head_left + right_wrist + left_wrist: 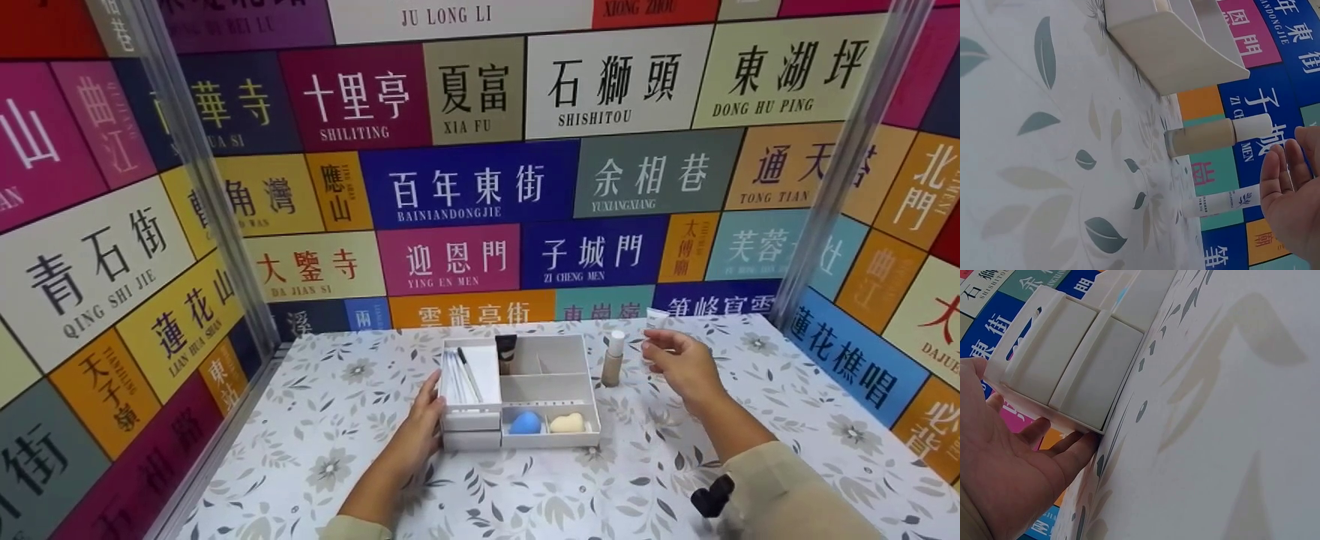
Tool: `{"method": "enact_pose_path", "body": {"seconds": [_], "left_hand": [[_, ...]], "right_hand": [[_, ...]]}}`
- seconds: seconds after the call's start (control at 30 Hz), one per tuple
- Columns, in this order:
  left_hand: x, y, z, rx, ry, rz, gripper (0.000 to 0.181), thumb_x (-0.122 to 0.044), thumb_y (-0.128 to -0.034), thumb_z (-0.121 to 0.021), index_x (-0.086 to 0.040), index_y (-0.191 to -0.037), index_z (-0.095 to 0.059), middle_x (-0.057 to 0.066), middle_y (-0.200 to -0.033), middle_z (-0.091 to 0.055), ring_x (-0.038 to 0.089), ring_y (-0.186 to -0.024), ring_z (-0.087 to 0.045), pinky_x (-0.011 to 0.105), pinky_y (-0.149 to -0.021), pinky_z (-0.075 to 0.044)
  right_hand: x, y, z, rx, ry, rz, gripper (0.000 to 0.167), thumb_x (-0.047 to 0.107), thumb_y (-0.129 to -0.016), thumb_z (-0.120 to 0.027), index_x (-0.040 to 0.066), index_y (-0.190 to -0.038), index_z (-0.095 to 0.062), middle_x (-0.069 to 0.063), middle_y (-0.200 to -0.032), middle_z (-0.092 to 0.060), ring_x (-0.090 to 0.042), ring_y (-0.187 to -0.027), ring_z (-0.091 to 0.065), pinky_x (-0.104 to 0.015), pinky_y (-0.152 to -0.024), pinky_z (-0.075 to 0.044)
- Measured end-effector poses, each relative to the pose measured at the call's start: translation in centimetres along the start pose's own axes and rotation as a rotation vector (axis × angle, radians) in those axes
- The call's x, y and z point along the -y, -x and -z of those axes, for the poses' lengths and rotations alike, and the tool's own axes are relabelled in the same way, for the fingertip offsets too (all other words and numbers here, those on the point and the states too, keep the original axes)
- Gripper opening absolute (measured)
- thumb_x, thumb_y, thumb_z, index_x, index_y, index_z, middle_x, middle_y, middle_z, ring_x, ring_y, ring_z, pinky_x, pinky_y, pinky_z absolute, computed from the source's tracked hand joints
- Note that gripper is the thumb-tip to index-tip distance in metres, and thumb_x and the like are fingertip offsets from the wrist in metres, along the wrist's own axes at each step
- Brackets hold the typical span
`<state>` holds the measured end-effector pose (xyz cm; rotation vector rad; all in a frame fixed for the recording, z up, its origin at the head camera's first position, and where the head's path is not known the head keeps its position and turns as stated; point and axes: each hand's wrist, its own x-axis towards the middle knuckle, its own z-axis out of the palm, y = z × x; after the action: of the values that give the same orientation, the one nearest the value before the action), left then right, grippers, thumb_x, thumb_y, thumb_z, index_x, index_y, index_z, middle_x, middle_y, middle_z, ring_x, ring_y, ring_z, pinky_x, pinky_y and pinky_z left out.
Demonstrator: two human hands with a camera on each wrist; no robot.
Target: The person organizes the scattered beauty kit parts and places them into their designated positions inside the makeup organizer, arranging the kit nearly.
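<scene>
A white desktop organizer (550, 389) stands on the table. Against its left side rests my left hand (426, 412), fingers fairly straight; the left wrist view shows these fingers (1081, 453) touching the wall near the base, beside two small drawers (1098, 374). My right hand (684, 369) is raised to the right of the organizer, its fingers loosely bent. Close to it stands an upright white tube (1224, 203), partly hidden behind the fingers; nothing is visibly gripped. Between organizer and right hand stands a beige liquid foundation bottle (613, 361) with a white cap.
Cotton swabs and a dark pen-like stick (469, 371) lie in the organizer's left tray. A black tube (506, 351) stands in a back compartment. A blue makeup sponge (525, 423) and a cream one (567, 424) sit in front. Sign-covered walls surround the flowered tablecloth (330, 420).
</scene>
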<state>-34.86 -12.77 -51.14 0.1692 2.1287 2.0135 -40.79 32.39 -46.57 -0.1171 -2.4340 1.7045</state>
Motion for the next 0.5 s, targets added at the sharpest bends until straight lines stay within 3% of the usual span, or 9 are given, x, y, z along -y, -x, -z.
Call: {"method": "enact_pose_path", "body": {"seconds": [0.1, 0.3, 0.5], "left_hand": [[0.0, 0.0, 0.0, -0.003, 0.013, 0.007, 0.063, -0.040, -0.1135, -0.037, -0.044, -0.171, -0.012, 0.018, -0.182, 0.002, 0.050, -0.166, -0.014, 0.071, -0.130, -0.022], [-0.1, 0.1, -0.1, 0.011, 0.025, -0.005, 0.064, -0.041, -0.1141, -0.037, -0.040, -0.172, -0.009, 0.019, -0.181, 0.005, 0.052, -0.165, -0.011, 0.072, -0.130, -0.021], [-0.1, 0.0, -0.1, 0.007, 0.029, -0.009, 0.065, -0.042, -0.1136, -0.037, -0.041, -0.172, -0.010, 0.019, -0.181, 0.005, 0.052, -0.165, -0.011, 0.072, -0.130, -0.021]], "right_hand": [[-0.2, -0.2, 0.4, -0.004, 0.000, -0.015, 0.052, 0.037, -0.108, -0.064, 0.011, -0.152, -0.058, -0.013, -0.141, -0.063, -0.019, -0.121, -0.068, -0.021, -0.095, -0.062], [-0.5, -0.9, 0.9, -0.051, 0.005, -0.016, 0.047, 0.034, -0.108, -0.065, 0.012, -0.149, -0.061, -0.006, -0.132, -0.065, -0.004, -0.107, -0.068, -0.022, -0.094, -0.062], [-0.4, -2.0, 1.4, -0.061, -0.013, -0.082, 0.049, 0.035, -0.108, -0.065, 0.015, -0.152, -0.059, -0.005, -0.139, -0.062, -0.007, -0.113, -0.067, -0.026, -0.101, -0.061]]}}
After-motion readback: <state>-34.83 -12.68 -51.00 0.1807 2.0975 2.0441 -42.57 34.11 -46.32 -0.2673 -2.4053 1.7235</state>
